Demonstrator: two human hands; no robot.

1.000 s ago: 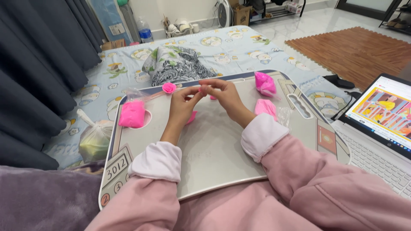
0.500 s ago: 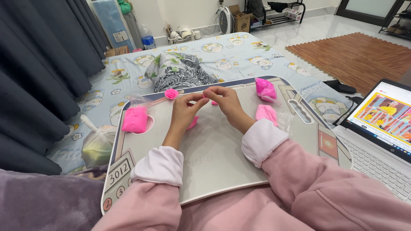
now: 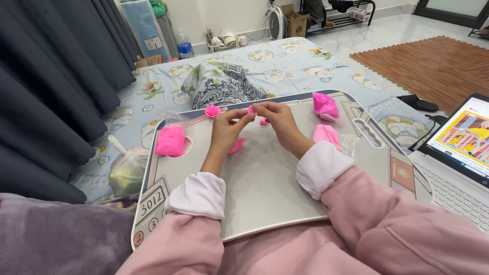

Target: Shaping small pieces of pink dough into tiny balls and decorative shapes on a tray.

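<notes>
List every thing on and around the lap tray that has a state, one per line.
Left hand: pinching a small pink clay piece.
Right hand: pinching the same piece.
Clay rose: finished, on its stick, lying at the tray's far edge.
Clay block: unwrapped, resting over the cup hole.
Bagged clay: wrapped in plastic.
Laptop: open, screen on.
Plastic bag: knotted shut.

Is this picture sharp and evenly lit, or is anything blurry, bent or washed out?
Head view: soft, even indoor light, faint shadows; the hands, left hand and right hand, are sharp around the small pink clay piece; the lap tray edges curve from wide-angle distortion; the laptop screen glows brightest.
</notes>
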